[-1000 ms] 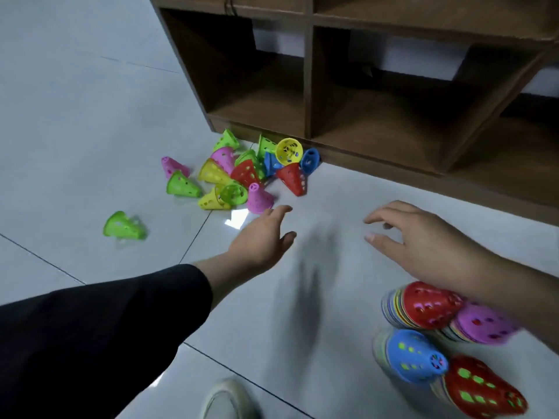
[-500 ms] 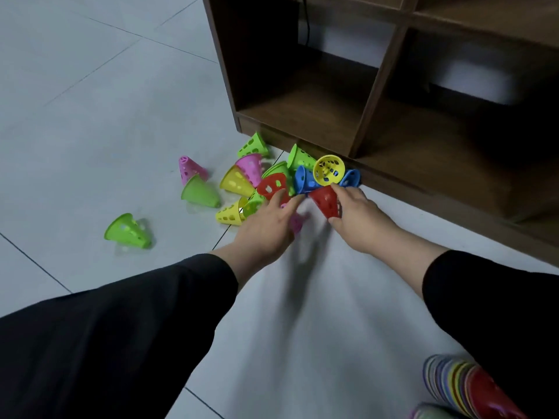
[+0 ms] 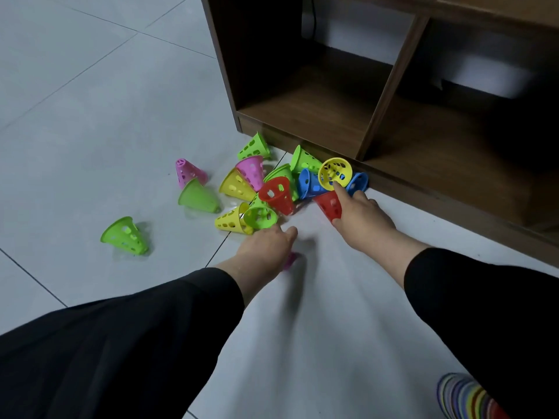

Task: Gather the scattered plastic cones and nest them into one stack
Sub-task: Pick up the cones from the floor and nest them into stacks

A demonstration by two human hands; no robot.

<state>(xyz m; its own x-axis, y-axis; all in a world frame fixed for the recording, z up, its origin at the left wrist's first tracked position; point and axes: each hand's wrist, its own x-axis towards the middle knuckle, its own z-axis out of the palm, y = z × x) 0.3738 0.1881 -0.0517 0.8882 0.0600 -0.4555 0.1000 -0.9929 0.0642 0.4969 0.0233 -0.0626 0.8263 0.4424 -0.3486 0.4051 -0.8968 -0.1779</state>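
Down by your right sleeve (image 3: 484,322) lies a stack of cones (image 3: 459,394) with many colours, right at the bottom corner; your left hand (image 3: 266,249) is low over the floor (image 3: 90,101) with its fingers curled around a pink cone (image 3: 289,260), which you can only just see under it; your right hand (image 3: 360,216) grips a red cone (image 3: 329,205) and one finger points up at a yellow cone (image 3: 335,173); past your hands, the other cones lie in a messy pile (image 3: 269,189) beside the brown shelf (image 3: 393,86); one green cone (image 3: 124,235) sits apart on the left; a pink cone (image 3: 189,172) and a pale green one (image 3: 198,198) lie close together.
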